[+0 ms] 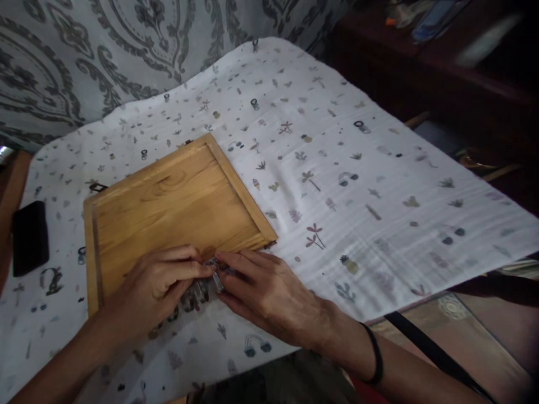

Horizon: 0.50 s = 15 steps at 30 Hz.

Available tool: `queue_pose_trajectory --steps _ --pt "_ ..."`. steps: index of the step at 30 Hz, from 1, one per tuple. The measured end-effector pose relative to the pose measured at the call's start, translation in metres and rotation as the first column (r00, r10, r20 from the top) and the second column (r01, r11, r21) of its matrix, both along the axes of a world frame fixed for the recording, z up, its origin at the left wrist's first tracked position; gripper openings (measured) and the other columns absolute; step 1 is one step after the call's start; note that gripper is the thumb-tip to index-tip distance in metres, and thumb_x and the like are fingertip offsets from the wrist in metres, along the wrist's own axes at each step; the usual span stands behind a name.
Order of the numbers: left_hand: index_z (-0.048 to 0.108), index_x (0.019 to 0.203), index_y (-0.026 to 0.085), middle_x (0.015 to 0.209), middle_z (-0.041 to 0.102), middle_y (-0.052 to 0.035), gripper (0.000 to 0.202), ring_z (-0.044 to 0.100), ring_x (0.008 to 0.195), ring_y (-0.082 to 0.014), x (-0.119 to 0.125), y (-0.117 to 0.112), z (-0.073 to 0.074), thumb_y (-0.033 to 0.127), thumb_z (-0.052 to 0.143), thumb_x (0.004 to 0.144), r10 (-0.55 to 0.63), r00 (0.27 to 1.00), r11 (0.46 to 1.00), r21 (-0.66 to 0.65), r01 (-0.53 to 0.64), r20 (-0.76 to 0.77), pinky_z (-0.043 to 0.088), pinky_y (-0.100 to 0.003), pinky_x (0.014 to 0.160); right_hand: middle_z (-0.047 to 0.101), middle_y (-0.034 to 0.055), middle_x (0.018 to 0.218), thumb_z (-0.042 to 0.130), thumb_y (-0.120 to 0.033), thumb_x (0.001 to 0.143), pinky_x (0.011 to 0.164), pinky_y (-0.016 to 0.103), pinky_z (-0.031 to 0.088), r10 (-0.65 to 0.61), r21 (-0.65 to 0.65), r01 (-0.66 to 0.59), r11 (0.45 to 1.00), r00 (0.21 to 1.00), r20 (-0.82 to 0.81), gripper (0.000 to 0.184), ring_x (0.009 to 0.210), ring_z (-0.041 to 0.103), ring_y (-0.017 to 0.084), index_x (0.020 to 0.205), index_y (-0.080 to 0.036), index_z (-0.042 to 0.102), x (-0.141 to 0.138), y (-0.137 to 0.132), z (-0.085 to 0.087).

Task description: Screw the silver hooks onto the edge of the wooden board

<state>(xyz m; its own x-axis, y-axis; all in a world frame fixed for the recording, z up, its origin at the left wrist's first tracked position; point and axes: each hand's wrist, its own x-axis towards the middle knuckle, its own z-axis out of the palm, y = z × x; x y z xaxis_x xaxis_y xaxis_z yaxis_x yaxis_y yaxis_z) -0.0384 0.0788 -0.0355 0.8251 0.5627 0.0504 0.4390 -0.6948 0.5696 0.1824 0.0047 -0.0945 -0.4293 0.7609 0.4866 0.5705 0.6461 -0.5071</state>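
Observation:
A framed wooden panel (168, 207) lies on a white printed cloth, with small dark metal fittings on its far edge. At its near edge, my left hand (160, 280) is closed, thumb and fingertips pinching a small shiny metal piece (217, 278). My right hand (269, 292) is closed on the same piece from the other side, its fingers bent around it. Several similar shiny pieces (193, 297) show in a row just below, between the hands. My fingers hide part of them, so their exact kind cannot be made out.
A black phone (31, 238) lies at the left edge of the cloth (362, 224). Patterned grey fabric (138, 45) rises behind. Dark furniture (442, 67) with objects on it stands at the upper right. A black strap (433, 353) crosses the lower right.

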Motion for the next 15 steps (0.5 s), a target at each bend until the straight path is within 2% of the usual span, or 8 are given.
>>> queue_pose_trajectory --steps 10,15 --pt "0.074 0.117 0.025 0.094 0.073 -0.0004 0.033 0.072 0.082 -0.0096 0.0007 -0.0031 -0.0030 0.006 0.051 0.101 0.020 0.999 1.000 -0.009 -0.020 0.031 0.055 -0.017 0.070 0.074 0.0121 0.117 0.054 -0.023 0.105 0.082 0.036 0.064 -0.009 0.013 0.008 1.000 1.000 0.005 0.019 0.095 0.071 0.022 0.096 -0.014 0.068 -0.0004 0.0008 0.0009" --pt "0.073 0.110 0.021 0.093 0.075 -0.0005 0.027 0.073 0.082 -0.0093 0.0044 -0.0032 -0.0015 0.006 0.053 0.101 0.029 0.998 1.000 -0.004 -0.029 0.056 0.055 -0.015 0.071 0.073 0.0132 0.117 0.056 -0.024 0.105 0.081 0.037 0.063 -0.004 0.006 0.004 1.000 1.000 -0.009 0.018 0.095 0.072 0.022 0.097 -0.013 0.068 -0.0006 0.0008 0.0001"
